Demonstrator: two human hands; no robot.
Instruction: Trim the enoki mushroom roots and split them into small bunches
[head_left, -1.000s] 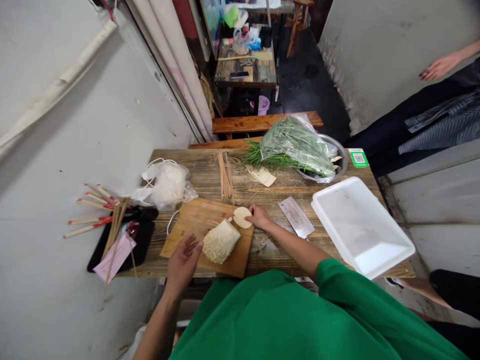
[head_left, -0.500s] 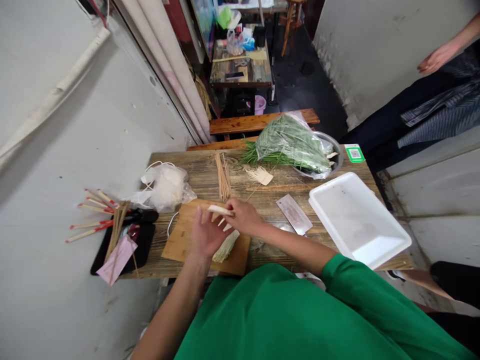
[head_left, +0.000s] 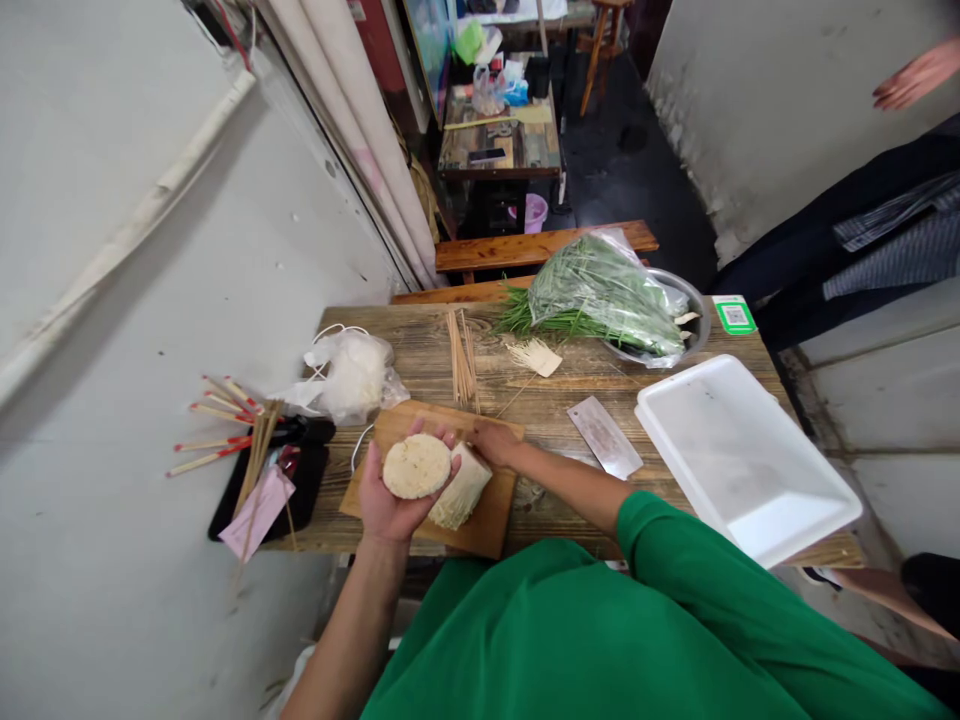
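Note:
On the upturned palm of my left hand (head_left: 390,505) rests a pale, round, rough-faced slice of enoki base (head_left: 417,466), with the fingers bent up behind its far edge. My right hand (head_left: 495,442) is low over the cutting board (head_left: 491,520), beside the cut end of an enoki bunch (head_left: 461,488). Its fingertips are partly hidden, and I cannot tell whether they grip the bunch. The bunch lies on the wooden board, stems toward me. A small flat fan of enoki (head_left: 535,357) lies farther back on the table, near bamboo skewers (head_left: 461,358).
A cleaver (head_left: 604,436) lies right of the board, beside a white tray (head_left: 750,450). Bagged green chives (head_left: 600,295) lie over a metal bowl (head_left: 697,345). At left are a plastic bag (head_left: 356,375) and a black holder of sticks (head_left: 304,480). Another person's hand (head_left: 919,78) shows upper right.
The pale slice, held edge-on by my right hand before, now lies face up on my left palm. My right hand has moved down to the enoki bunch on the board.

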